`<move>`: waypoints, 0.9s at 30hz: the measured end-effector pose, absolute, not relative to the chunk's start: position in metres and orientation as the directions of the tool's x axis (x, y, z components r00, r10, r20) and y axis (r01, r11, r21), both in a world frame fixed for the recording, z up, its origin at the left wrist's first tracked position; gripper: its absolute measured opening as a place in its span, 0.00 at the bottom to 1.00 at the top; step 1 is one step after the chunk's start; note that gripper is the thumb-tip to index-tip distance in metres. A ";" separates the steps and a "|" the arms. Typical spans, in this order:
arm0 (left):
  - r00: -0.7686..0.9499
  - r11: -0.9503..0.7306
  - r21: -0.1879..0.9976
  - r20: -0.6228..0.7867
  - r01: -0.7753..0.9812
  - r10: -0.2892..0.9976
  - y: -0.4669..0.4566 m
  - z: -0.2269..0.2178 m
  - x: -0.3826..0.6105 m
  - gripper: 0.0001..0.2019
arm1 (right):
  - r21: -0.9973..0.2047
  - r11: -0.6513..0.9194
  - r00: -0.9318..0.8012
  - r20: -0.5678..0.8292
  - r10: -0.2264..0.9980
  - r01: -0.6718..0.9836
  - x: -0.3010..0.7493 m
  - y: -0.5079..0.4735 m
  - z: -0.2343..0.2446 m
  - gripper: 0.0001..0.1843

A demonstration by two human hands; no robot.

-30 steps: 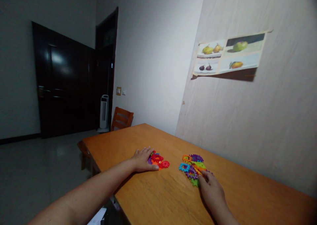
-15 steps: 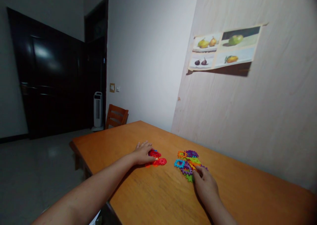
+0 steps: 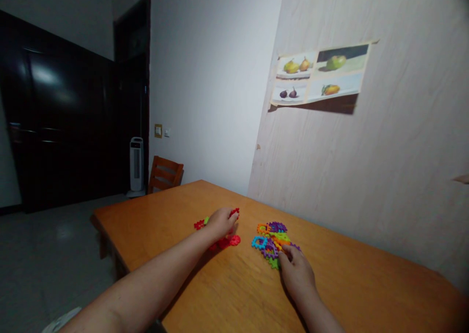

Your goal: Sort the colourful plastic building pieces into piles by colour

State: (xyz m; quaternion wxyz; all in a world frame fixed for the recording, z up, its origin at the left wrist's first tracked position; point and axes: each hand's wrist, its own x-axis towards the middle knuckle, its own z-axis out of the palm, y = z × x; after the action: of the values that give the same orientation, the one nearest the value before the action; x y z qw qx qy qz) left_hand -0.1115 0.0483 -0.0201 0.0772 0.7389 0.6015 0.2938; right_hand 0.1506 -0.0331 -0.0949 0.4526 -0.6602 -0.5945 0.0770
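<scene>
My left hand (image 3: 222, 223) is closed on a red toothed plastic piece (image 3: 235, 211), held above the table. Below that hand lie more red toothed pieces (image 3: 235, 240), partly covered by it, and another red piece (image 3: 199, 224) with a bit of green is on its far left side. My right hand (image 3: 298, 270) rests at the near edge of a mixed pile, its thumb and fingers closed on an orange toothed piece (image 3: 280, 245). In that pile are a blue square frame (image 3: 259, 242), a purple frame (image 3: 270, 250), green pieces (image 3: 281, 236) and dark purple ones (image 3: 278, 227).
The wooden table (image 3: 234, 299) runs along the wall on the right. Behind its far left corner stands a wooden chair (image 3: 165, 172), with a white tower heater (image 3: 137, 164) by the dark door (image 3: 58, 127). Fruit pictures (image 3: 318, 76) hang on the wall.
My left hand has lifted from the red pieces with one of them in its grip, uncovering a red and green piece at left. My right hand stays at the pile; the view has turned slightly right.
</scene>
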 end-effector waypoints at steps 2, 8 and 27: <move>0.088 -0.255 0.594 0.296 0.763 0.951 0.051 -0.026 -0.085 0.17 | -0.693 0.127 0.270 0.434 0.859 0.710 0.152 -0.032 -0.096 0.20; 0.212 -0.239 0.951 0.197 0.196 0.957 0.043 -0.036 -0.034 0.21 | -0.692 0.132 0.248 0.420 0.873 0.710 0.155 -0.031 -0.096 0.20; -0.176 0.126 0.276 0.165 0.953 0.971 0.040 -0.020 -0.150 0.19 | -0.694 0.112 0.247 0.395 0.885 0.711 0.158 -0.032 -0.099 0.21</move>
State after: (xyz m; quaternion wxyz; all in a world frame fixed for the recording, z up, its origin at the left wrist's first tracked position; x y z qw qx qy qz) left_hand -0.1503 0.0405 -0.0201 0.0274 0.6414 0.7497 0.1606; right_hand 0.1584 -0.0318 -0.0993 0.4351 -0.6590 -0.6054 0.1000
